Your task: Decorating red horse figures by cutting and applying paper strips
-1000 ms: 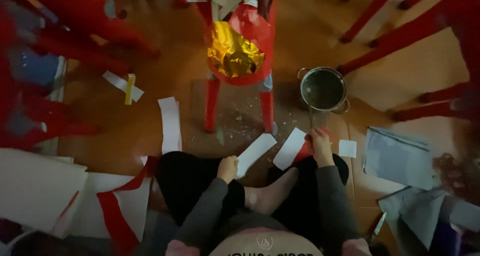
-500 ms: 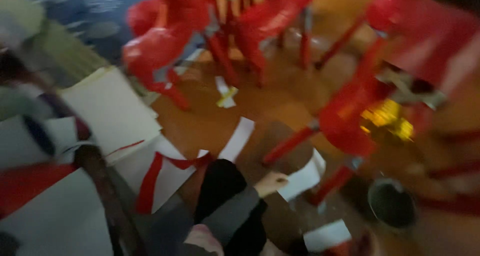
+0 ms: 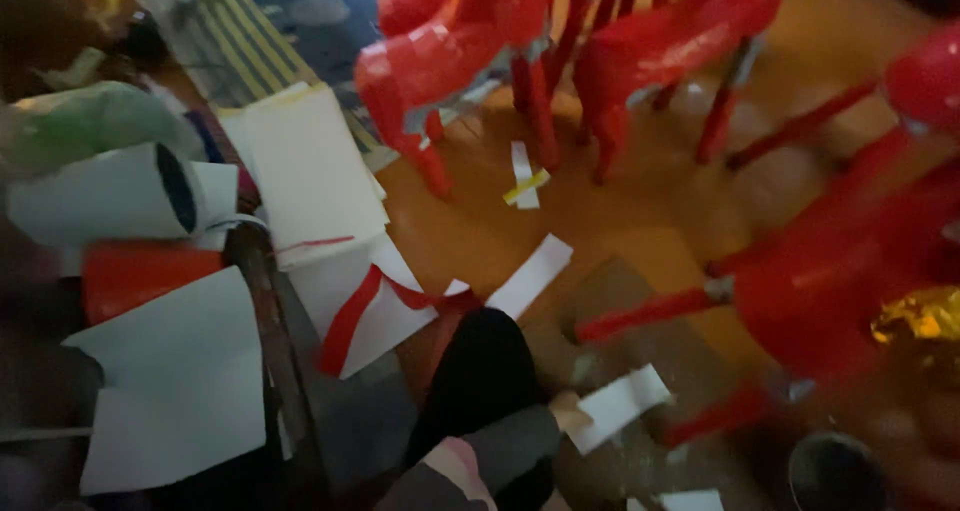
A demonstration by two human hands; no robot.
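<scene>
The view is blurred. My left hand [image 3: 566, 412] is low in the middle, just past my knee in black trousers [image 3: 482, 371], and grips the near end of a white paper strip [image 3: 622, 401]. The strip sticks out to the right over the brown floor. My right hand is out of the picture. The corner of another white paper piece [image 3: 690, 501] shows at the bottom edge.
Red plastic chairs [image 3: 660, 41] stand at the top, and another red chair [image 3: 840, 271] with gold foil [image 3: 920, 316] on the right. A dark metal pot [image 3: 835, 471] sits bottom right. White sheets [image 3: 310, 171], a red band [image 3: 350, 321] and loose strips [image 3: 530, 276] lie left of my knee.
The view has swung further left, so the chair with gold foil and the pot slid to the right edge. My right hand left the view; my left hand still holds its strip.
</scene>
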